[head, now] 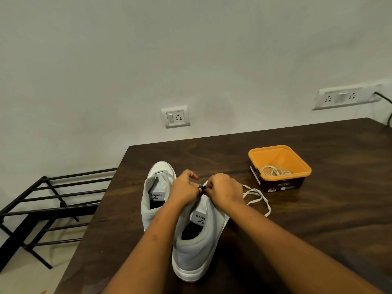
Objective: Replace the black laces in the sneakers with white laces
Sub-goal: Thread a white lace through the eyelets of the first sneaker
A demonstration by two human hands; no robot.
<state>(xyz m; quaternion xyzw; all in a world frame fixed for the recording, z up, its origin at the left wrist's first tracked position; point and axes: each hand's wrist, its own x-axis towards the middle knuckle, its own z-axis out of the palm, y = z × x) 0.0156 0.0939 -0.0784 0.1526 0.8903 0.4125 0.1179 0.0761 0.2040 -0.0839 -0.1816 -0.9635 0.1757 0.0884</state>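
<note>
Two white sneakers stand on the dark wooden table, heels toward me. The near sneaker is tipped up under both hands; the far sneaker sits to its left with no lace visible. My left hand and my right hand meet over the near sneaker's tongue, fingers curled, pinching a small dark bit at the eyelets. A white lace trails loose from the right hand onto the table. What exactly the fingertips pinch is hidden.
An orange-rimmed tub at the right holds another coiled white lace. A black metal rack stands on the floor left of the table. Wall sockets sit behind, with a cable at the far right.
</note>
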